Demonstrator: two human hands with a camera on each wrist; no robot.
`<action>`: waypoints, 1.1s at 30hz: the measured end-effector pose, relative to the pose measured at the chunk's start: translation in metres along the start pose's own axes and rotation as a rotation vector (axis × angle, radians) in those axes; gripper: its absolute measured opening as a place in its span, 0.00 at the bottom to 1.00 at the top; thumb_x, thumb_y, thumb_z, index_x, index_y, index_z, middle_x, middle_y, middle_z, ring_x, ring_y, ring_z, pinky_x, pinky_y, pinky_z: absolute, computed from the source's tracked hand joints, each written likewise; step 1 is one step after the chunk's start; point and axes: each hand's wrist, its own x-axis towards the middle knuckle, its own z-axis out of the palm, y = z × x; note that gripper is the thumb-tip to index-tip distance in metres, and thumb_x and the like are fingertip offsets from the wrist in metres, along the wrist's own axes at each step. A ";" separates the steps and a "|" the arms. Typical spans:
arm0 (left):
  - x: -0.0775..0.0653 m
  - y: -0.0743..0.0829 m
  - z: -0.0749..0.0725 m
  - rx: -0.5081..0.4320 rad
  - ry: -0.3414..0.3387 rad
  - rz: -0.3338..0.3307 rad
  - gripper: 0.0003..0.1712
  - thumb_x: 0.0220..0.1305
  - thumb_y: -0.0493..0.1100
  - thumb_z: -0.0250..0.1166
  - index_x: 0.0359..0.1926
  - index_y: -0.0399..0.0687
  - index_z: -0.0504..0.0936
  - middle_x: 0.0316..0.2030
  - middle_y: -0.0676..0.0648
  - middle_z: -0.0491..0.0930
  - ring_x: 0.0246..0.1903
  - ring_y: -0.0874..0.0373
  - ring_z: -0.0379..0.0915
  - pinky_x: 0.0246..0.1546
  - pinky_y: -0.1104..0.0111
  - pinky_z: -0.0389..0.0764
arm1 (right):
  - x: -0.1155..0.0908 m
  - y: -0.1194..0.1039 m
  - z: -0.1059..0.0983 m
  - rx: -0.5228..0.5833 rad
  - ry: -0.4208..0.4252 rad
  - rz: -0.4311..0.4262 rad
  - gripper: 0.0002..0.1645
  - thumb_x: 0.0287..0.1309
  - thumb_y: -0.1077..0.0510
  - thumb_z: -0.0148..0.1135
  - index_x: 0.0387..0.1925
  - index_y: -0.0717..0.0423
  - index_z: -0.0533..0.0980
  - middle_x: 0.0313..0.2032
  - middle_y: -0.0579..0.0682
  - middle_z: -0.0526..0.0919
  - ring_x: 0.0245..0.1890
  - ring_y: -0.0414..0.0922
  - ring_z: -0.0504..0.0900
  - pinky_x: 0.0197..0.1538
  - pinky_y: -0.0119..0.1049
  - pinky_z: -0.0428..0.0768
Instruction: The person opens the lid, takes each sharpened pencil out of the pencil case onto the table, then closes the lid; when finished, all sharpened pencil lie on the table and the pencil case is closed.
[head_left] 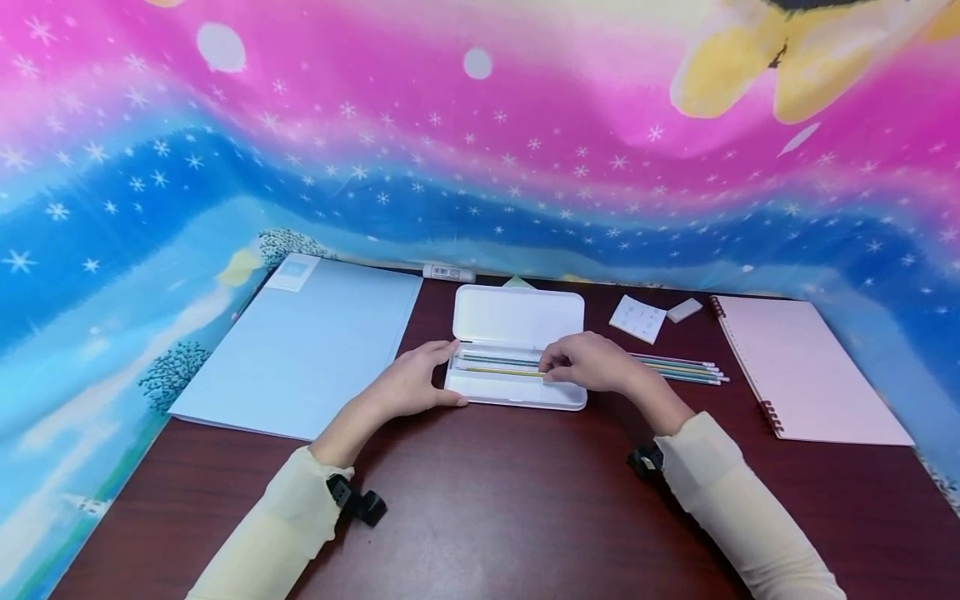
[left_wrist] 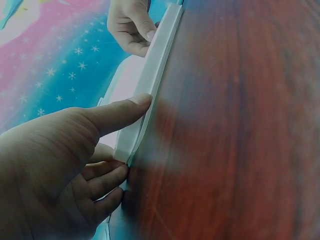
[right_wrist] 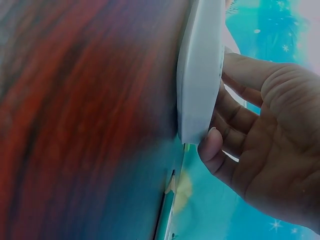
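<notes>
Two hands at an open white pencil case (head_left: 517, 392), in the middle of the frame, on a dark desk (head_left: 487, 517).
From where I stood, the left hand (head_left: 408, 382) gripped the case's left end, thumb against the near wall, while the right hand (head_left: 592, 361) reached in and pinched the right end of a yellow pencil (head_left: 498, 371) beside green pencils (head_left: 495, 360). More pencils (head_left: 686, 370) lay just right of the case, below a white eraser (head_left: 684, 310). A blue folder (head_left: 300, 350) occupied the left of the frame, a pink notebook (head_left: 817, 367) the right.
</notes>
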 end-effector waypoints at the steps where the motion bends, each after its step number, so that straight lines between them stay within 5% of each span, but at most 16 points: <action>1: 0.000 0.000 0.000 0.001 -0.001 0.000 0.57 0.55 0.60 0.76 0.77 0.43 0.60 0.73 0.39 0.66 0.72 0.43 0.64 0.70 0.50 0.68 | 0.000 0.000 0.000 0.003 0.003 0.000 0.04 0.65 0.53 0.68 0.40 0.40 0.86 0.27 0.40 0.79 0.31 0.40 0.74 0.41 0.38 0.72; 12: 0.000 0.000 0.000 0.003 -0.002 -0.007 0.57 0.55 0.60 0.76 0.78 0.43 0.60 0.74 0.39 0.65 0.72 0.43 0.63 0.70 0.49 0.68 | -0.003 0.001 -0.003 0.005 0.073 -0.006 0.07 0.65 0.54 0.68 0.42 0.41 0.88 0.44 0.43 0.88 0.42 0.41 0.81 0.51 0.42 0.80; 25: 0.001 -0.001 0.001 0.005 -0.003 -0.015 0.57 0.55 0.61 0.76 0.78 0.44 0.59 0.74 0.40 0.65 0.73 0.42 0.63 0.70 0.48 0.68 | -0.022 0.018 -0.010 0.114 0.185 0.021 0.10 0.65 0.58 0.67 0.46 0.45 0.88 0.48 0.47 0.88 0.48 0.45 0.83 0.55 0.49 0.81; 33: 0.001 -0.003 0.002 -0.010 -0.001 -0.015 0.57 0.55 0.61 0.75 0.78 0.45 0.59 0.74 0.40 0.64 0.73 0.43 0.62 0.70 0.48 0.68 | -0.038 0.033 -0.014 0.130 0.250 0.043 0.10 0.65 0.57 0.68 0.45 0.43 0.89 0.44 0.46 0.89 0.41 0.43 0.82 0.48 0.43 0.80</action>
